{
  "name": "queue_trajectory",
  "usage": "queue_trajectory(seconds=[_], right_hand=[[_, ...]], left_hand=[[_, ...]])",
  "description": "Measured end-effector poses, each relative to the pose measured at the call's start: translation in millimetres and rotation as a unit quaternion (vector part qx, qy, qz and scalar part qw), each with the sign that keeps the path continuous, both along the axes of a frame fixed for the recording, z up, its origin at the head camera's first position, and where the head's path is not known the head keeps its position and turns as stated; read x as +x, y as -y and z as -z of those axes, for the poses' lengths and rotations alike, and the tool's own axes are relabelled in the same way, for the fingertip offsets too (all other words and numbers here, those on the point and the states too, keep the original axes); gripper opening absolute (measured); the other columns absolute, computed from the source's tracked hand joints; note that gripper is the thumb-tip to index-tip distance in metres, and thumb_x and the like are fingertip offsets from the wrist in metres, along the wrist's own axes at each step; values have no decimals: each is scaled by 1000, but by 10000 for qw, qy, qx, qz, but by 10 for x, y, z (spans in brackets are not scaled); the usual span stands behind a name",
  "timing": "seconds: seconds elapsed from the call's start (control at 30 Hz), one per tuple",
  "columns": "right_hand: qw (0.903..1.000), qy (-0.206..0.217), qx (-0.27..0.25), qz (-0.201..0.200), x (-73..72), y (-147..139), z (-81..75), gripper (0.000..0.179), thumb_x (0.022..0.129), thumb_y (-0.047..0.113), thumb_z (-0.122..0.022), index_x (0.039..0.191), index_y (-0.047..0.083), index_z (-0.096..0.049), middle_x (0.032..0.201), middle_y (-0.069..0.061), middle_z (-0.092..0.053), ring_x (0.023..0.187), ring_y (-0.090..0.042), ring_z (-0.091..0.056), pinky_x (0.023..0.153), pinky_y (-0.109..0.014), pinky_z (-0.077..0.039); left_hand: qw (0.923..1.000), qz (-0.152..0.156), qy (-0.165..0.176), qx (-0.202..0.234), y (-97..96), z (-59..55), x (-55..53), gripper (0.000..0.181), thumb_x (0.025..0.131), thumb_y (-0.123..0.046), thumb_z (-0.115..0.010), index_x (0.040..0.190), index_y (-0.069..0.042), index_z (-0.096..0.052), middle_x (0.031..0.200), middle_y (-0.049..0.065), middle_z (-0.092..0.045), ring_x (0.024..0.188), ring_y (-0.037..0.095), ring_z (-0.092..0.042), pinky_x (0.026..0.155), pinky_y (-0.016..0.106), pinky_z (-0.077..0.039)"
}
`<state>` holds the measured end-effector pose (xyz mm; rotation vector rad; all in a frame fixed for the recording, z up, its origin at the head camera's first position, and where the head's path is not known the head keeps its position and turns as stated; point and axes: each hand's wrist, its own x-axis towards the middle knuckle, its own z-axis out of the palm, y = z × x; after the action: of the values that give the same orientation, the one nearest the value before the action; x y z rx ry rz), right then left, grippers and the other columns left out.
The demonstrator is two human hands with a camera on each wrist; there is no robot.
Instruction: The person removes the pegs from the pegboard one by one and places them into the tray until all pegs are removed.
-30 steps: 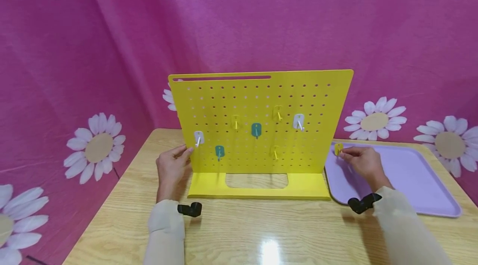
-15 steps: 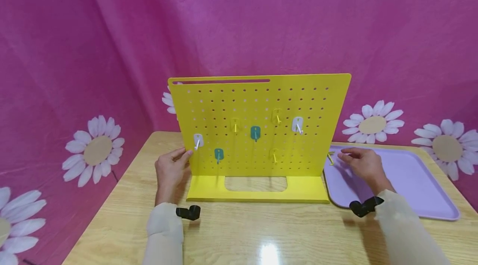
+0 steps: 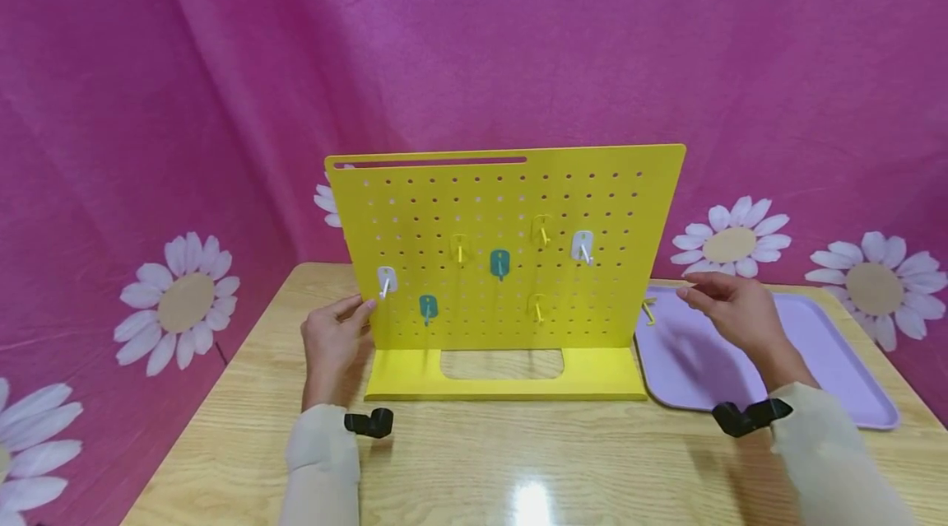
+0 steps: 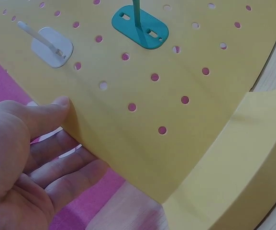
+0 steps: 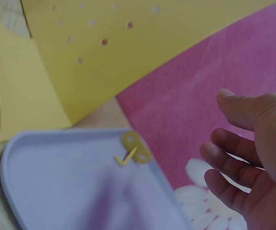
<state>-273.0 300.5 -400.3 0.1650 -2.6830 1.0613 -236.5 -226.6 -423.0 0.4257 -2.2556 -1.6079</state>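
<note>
The yellow pegboard [image 3: 655,172] stands upright on its base. At its left edge my left hand [image 3: 331,345] grips it, thumb on the front face and fingers behind, as the left wrist view shows. Close to that thumb are a white hook [image 4: 51,47] and a teal hook [image 4: 145,29], both fixed on the board. More white, teal and yellow hooks sit on the board in the head view. My right hand [image 3: 741,318] hovers over the lilac tray [image 3: 822,361], fingers relaxed and holding nothing. A loose yellow hook [image 5: 137,149] lies in the tray's corner beside the board.
The wooden table [image 3: 459,460] extends in front of the board. A pink cloth [image 3: 481,40] with white daisies hangs behind and to the left. The tray's left side lies right against the pegboard's right end.
My right hand has let go of the yellow hook, leaving it in the tray's corner, then drawn away up and to the right. My left hand stays at the pegboard's edge.
</note>
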Motion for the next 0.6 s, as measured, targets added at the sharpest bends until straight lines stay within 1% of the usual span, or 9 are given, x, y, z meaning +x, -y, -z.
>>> queue_trajectory(seconds=[0.1, 0.27, 0.33, 0.47, 0.6], right_hand=[[9999, -17, -89, -76, 67, 44, -110, 48, 96, 35, -69, 127, -2, -66, 106, -21, -72, 92, -23, -66, 64, -17, -53], [9994, -131, -255, -204, 152, 140, -304, 50, 95, 37, -70, 128, 0, -66, 109, -19, -71, 85, 1, -61, 66, -14, -51], [9990, -149, -346, -255, 179, 182, -373, 50, 95, 38, -70, 129, 2, -67, 110, -16, -72, 85, 5, -60, 67, -13, -51], [9982, -233, -427, -343, 221, 266, -483, 47, 94, 39, -71, 129, 7, -69, 113, -12, -72, 87, 2, -62, 70, -13, -52], [9967, -459, -379, -549, 246, 346, -569, 43, 94, 33, -72, 126, 5, -70, 114, -14, -70, 86, -3, -63, 68, -14, -52]], left_hand=[[10000, -6, 38, -6, 1, 2, 2, 36, 94, -20, -72, 125, -2, -69, 121, 17, -68, 103, 29, -68, 79, 34, -60], [10000, -33, -4, -15, -4, -2, -11, 35, 94, -19, -72, 124, -1, -70, 120, 18, -68, 101, 30, -69, 81, 38, -60], [10000, -31, -28, -4, -2, -6, -14, 34, 94, -18, -72, 124, -1, -70, 120, 18, -68, 101, 31, -69, 81, 39, -60], [10000, -24, 2, 18, 2, -8, -15, 35, 95, -19, -72, 124, -1, -70, 120, 18, -68, 101, 31, -69, 80, 37, -60], [10000, -23, 22, 41, 2, -9, -12, 34, 95, -19, -71, 124, -1, -70, 120, 18, -68, 102, 30, -69, 80, 37, -60]])
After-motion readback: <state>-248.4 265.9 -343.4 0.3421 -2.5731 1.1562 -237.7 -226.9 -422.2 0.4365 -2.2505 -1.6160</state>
